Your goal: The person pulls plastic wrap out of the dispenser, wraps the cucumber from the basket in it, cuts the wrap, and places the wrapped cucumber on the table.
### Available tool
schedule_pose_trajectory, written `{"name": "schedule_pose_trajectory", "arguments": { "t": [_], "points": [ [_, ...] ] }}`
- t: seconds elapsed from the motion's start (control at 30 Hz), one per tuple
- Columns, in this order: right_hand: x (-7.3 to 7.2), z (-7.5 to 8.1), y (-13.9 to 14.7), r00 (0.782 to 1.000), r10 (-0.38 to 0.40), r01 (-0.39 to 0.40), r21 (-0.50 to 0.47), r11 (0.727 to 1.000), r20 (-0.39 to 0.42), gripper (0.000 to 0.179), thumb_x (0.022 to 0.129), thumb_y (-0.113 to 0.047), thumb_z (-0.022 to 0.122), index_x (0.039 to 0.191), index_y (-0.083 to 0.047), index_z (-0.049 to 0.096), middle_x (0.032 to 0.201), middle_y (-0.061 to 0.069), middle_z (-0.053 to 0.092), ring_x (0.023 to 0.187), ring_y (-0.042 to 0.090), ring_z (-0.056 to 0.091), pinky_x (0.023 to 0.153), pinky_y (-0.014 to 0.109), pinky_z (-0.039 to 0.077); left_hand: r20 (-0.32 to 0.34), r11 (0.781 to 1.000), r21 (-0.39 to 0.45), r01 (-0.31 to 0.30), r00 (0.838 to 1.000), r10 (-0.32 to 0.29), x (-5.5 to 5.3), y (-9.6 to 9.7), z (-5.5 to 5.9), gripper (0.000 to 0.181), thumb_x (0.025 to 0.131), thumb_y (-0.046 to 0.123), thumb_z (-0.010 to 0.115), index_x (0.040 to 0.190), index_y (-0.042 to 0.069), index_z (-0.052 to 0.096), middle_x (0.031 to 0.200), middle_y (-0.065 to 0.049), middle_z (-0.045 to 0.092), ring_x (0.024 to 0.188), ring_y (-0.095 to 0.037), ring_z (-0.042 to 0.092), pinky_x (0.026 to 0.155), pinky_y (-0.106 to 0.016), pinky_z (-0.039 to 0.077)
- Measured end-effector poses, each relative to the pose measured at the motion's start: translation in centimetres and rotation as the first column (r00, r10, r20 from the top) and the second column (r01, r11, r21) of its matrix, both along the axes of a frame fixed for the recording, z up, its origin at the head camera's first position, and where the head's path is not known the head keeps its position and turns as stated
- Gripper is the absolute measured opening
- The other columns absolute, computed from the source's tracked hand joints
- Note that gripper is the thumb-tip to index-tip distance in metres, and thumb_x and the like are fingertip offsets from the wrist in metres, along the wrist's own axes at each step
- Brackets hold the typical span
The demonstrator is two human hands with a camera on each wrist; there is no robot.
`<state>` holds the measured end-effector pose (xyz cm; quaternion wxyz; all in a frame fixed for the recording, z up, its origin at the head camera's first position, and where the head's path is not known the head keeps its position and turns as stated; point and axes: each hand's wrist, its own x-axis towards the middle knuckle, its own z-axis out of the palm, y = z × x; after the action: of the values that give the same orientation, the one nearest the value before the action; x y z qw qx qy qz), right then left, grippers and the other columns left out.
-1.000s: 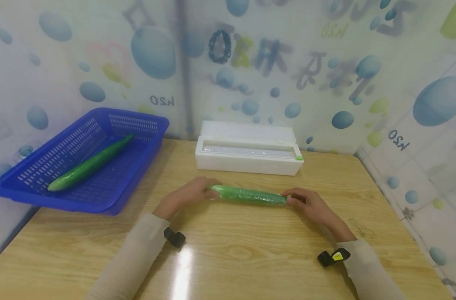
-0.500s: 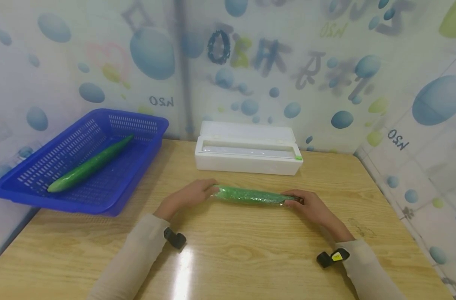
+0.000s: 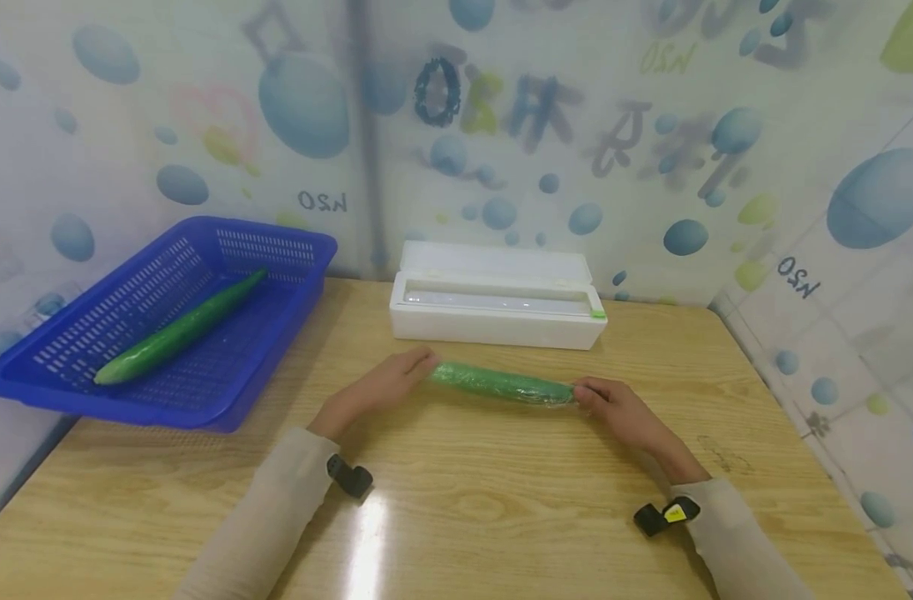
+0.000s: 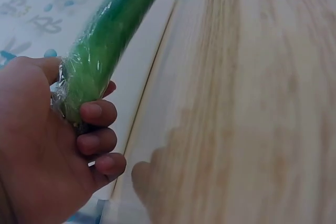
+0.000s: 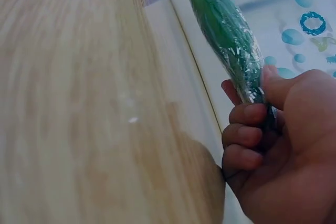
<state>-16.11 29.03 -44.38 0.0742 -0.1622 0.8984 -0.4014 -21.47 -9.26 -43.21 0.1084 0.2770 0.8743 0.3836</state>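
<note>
A green cucumber (image 3: pixel 501 384) in clear plastic film lies crosswise between my two hands, in front of the white box. At its paler left end my left hand (image 3: pixel 385 386) grips it; in the left wrist view the fingers (image 4: pixel 98 113) curl round the film-covered tip, and the film bunches by the thumb. My right hand (image 3: pixel 621 411) pinches the darker, narrower right end. There, in the right wrist view, the thumb presses on the gathered film and the fingers (image 5: pixel 247 134) curl beneath the cucumber (image 5: pixel 226 24).
A white cling film box (image 3: pixel 494 325) with its lid raised stands against the wall. At the left, a blue plastic basket (image 3: pixel 224 408) holds another cucumber (image 3: pixel 179 337). The wooden table (image 3: pixel 494 500) meets a wall at the back and right.
The wrapped cucumber's left end has risen slightly with my left hand. My right fingers have shifted their hold on the right end. Basket and box have stayed put.
</note>
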Motion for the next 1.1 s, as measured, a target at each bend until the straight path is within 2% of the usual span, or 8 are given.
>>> {"name": "schedule_pose_trajectory", "arguments": {
  "t": [0.23, 0.5, 0.6, 0.7, 0.77, 0.87, 1.0, 1.1],
  "points": [
    [0.1, 0.4, -0.2, 0.986, -0.015, 0.041, -0.154, 0.987, 0.166, 0.049, 0.103, -0.039, 0.037, 0.072, -0.003, 0.046, 0.057, 0.000, 0.033, 0.048, 0.010, 0.028, 0.045, 0.027, 0.027, -0.017, 0.998, 0.044, 0.038, 0.999, -0.037, -0.1, 0.1, 0.0, 0.043, 0.103, 0.044, 0.034, 0.126, 0.014, 0.054, 0.115, -0.003, 0.061, 0.109, -0.022, 0.056, 0.096, -0.042, 0.042],
    [-0.1, 0.1, -0.3, 0.992, -0.047, 0.066, -0.177, 0.982, 0.114, 0.037, 0.102, -0.030, 0.047, 0.086, 0.001, 0.061, 0.061, 0.002, 0.046, 0.051, 0.010, 0.038, 0.046, 0.025, 0.033, -0.024, 0.997, -0.008, -0.076, 0.997, 0.076, 0.1, 0.6, -0.1, 0.067, 0.103, 0.051, 0.021, 0.137, -0.001, 0.047, 0.134, -0.020, 0.053, 0.126, -0.034, 0.046, 0.106, -0.045, 0.033],
    [-0.1, 0.0, -0.5, 0.993, -0.078, 0.093, -0.194, 0.977, 0.084, 0.029, 0.100, -0.023, 0.052, 0.110, 0.001, 0.065, 0.070, 0.006, 0.053, 0.058, 0.011, 0.045, 0.049, 0.024, 0.038, -0.034, 0.992, -0.036, -0.120, 0.992, 0.119, 0.1, 0.8, 0.0, 0.061, 0.105, 0.042, 0.022, 0.126, -0.004, 0.056, 0.120, -0.022, 0.061, 0.116, -0.035, 0.055, 0.101, -0.045, 0.039],
    [0.1, 0.1, -0.8, 0.989, -0.110, 0.132, -0.246, 0.960, 0.101, 0.035, 0.097, -0.019, 0.057, 0.127, -0.002, 0.060, 0.086, 0.012, 0.062, 0.071, 0.011, 0.055, 0.059, 0.021, 0.048, -0.010, 0.988, -0.061, -0.143, 0.990, 0.143, 0.2, 1.0, 0.2, 0.056, 0.106, 0.035, 0.023, 0.092, 0.000, 0.065, 0.081, -0.015, 0.064, 0.079, -0.027, 0.062, 0.080, -0.041, 0.050],
    [0.2, 0.1, -1.0, 0.989, -0.112, 0.137, -0.291, 0.947, 0.100, 0.036, 0.096, -0.019, 0.059, 0.129, -0.005, 0.059, 0.095, 0.016, 0.065, 0.079, 0.011, 0.060, 0.068, 0.022, 0.052, 0.018, 0.984, -0.083, -0.157, 0.987, 0.159, 0.3, 1.0, 0.3, 0.056, 0.106, 0.034, 0.023, 0.070, 0.006, 0.056, 0.061, -0.006, 0.051, 0.057, -0.019, 0.050, 0.063, -0.037, 0.047],
    [0.4, 0.0, -1.3, 0.992, -0.109, 0.122, -0.333, 0.935, 0.057, 0.035, 0.096, -0.020, 0.058, 0.129, -0.006, 0.061, 0.107, 0.012, 0.066, 0.087, 0.010, 0.060, 0.075, 0.023, 0.053, 0.048, 0.978, -0.103, -0.179, 0.982, 0.185, 0.3, 0.9, 0.3, 0.055, 0.106, 0.034, 0.023, 0.061, 0.012, 0.045, 0.054, 0.000, 0.041, 0.049, -0.014, 0.036, 0.052, -0.032, 0.039],
    [0.7, 0.1, -1.6, 0.990, -0.139, 0.122, -0.324, 0.938, -0.028, 0.032, 0.100, -0.022, 0.052, 0.123, -0.004, 0.064, 0.082, 0.002, 0.061, 0.068, 0.007, 0.051, 0.057, 0.019, 0.046, -0.017, 0.977, -0.088, -0.193, 0.981, 0.192, 0.4, 1.1, 0.3, 0.050, 0.106, 0.031, 0.024, 0.065, 0.012, 0.046, 0.058, -0.001, 0.042, 0.052, -0.015, 0.039, 0.053, -0.030, 0.040],
    [0.7, 0.2, -1.7, 0.983, -0.177, 0.155, -0.309, 0.938, -0.042, 0.032, 0.103, -0.020, 0.046, 0.115, 0.002, 0.066, 0.059, 0.002, 0.045, 0.052, 0.010, 0.037, 0.044, 0.024, 0.033, -0.092, 0.980, -0.031, -0.195, 0.977, 0.192, 0.5, 1.4, 0.4, 0.048, 0.106, 0.028, 0.025, 0.065, 0.012, 0.044, 0.056, 0.000, 0.039, 0.051, -0.014, 0.038, 0.050, -0.030, 0.038]
  ]
}}
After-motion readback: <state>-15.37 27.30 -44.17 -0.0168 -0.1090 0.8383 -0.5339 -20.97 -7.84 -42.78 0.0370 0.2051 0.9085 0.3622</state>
